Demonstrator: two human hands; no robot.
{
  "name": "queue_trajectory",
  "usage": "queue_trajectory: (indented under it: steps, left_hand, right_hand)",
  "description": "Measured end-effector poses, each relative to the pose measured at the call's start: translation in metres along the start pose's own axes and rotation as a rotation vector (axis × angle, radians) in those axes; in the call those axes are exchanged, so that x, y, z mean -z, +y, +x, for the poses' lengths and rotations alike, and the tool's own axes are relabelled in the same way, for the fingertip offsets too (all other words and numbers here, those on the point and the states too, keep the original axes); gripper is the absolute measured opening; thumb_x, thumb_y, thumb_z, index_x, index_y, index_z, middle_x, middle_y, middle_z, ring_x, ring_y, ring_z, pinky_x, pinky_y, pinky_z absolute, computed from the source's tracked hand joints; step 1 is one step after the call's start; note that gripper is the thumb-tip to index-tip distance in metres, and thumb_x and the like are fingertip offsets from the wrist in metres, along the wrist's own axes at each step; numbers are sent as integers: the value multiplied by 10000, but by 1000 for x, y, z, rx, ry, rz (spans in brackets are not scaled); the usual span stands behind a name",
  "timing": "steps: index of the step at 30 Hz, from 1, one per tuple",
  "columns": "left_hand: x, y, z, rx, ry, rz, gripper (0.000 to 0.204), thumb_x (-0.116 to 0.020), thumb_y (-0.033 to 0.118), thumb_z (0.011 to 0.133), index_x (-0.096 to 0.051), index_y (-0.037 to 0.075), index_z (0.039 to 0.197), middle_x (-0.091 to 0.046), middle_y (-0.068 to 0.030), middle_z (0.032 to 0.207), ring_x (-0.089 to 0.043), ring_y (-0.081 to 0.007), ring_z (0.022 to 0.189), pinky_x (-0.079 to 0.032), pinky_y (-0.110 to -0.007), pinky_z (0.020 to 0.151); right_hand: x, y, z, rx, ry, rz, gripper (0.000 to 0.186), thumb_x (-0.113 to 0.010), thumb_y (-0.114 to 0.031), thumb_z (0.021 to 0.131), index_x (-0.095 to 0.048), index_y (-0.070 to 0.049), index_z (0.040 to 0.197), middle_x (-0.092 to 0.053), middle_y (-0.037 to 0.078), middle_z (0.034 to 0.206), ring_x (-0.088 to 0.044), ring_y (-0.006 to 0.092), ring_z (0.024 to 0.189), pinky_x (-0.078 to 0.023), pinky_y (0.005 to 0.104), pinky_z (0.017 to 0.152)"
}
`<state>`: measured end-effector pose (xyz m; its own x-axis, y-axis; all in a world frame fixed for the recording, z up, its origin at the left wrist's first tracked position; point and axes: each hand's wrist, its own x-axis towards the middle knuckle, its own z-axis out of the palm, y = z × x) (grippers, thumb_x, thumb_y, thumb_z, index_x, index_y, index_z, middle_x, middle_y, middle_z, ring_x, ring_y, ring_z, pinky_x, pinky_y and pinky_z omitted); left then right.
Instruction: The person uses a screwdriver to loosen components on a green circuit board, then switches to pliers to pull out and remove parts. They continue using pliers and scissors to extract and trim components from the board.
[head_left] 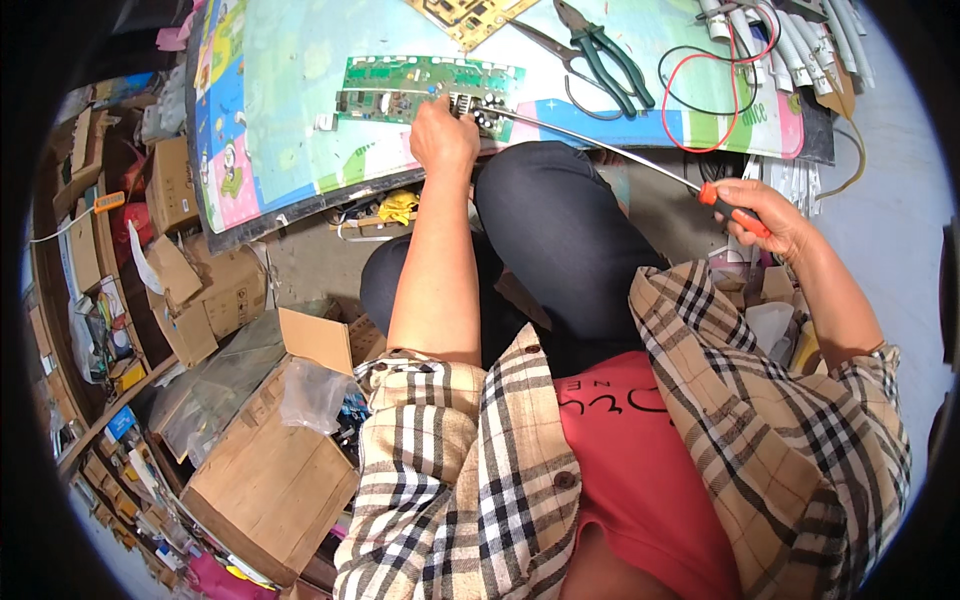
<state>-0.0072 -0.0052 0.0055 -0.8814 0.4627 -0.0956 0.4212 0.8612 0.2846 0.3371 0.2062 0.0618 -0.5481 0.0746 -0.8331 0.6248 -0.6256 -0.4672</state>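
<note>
A long green circuit board (430, 72) with many small parts lies across the near edge of the table mat. My left hand (445, 140) is closed at the board's middle, thumb and fingers gripping it beside a row of dark and pale components. Its fingertips are partly hidden. Off to the right, my right hand (760, 215) is wrapped around the red and black handle of a long screwdriver (610, 148). The thin metal shaft runs left, and its tip meets the components just right of my left hand.
Green-handled pliers (610, 62) lie beyond the shaft on the patterned mat (290, 50). Red and black wires (690, 110) loop at the right, near white tubes (790, 50). A yellowish board (465, 18) sits at the far edge. Cardboard boxes (225, 295) crowd the left side.
</note>
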Motion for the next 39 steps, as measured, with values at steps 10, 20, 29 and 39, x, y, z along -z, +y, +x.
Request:
queue_trajectory:
  steps: [10, 20, 29, 39]
  left_hand:
    - [-2, 1, 0, -8, -9, 7, 378, -690, 171, 746, -661, 57, 1106, -630, -177, 1048, -603, -355, 1007, -476, -440, 864]
    - [-5, 2, 1, -37, -16, 9, 419, -713, 181, 733, -656, 59, 1129, -640, -173, 1050, -611, -352, 1002, -477, -437, 864]
    - [5, -4, 1, 8, -16, -19, 401, -735, 190, 719, -678, 60, 1094, -655, -182, 1030, -626, -349, 986, -486, -432, 857]
    - [-3, -1, 6, 36, -33, -55, 429, -745, 195, 713, -669, 79, 1119, -653, -179, 1029, -623, -345, 991, -483, -423, 867]
  right_hand:
    - [-8, 21, 6, 871, 501, -926, 276, -663, -240, 865, -625, -30, 1039, -582, -24, 697, -562, 102, 586, -443, 270, 485]
    - [-15, -6, -5, 525, 343, -933, 346, -749, -274, 781, -642, -29, 1000, -644, 76, 752, -626, 141, 650, -502, 279, 588]
    - [-11, -12, -7, -64, -99, -49, 383, -569, -424, 925, -632, -47, 894, -552, 11, 636, -407, 38, 395, -299, 187, 339]
    - [-12, 23, 10, 860, 597, -583, 229, -623, -261, 897, -646, -42, 958, -644, 37, 748, -628, 130, 625, -496, 289, 561]
